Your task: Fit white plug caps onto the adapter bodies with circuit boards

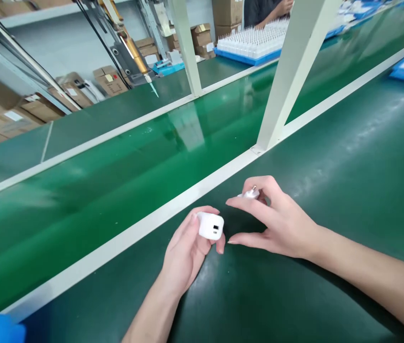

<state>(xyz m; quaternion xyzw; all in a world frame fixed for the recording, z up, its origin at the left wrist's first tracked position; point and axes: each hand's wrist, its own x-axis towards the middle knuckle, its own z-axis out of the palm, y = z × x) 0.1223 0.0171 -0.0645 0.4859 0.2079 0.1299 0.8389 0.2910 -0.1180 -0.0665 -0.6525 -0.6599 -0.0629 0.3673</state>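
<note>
Item: white charger block (210,226), port face up, gripped in left hand (187,250), fingers closed round it, above dark green bench mat (348,190). Right hand (277,221): fingers spread narrow, small white plug part (250,194) w/ metal pin pinched behind index; just beside block, not touching. White rail (145,224) adj. to conveyor belt (98,190).

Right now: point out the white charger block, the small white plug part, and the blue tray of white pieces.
white charger block (210,226), head view, its port face.
small white plug part (250,193), head view, its white body.
blue tray (245,57), head view, its front rim.
</note>
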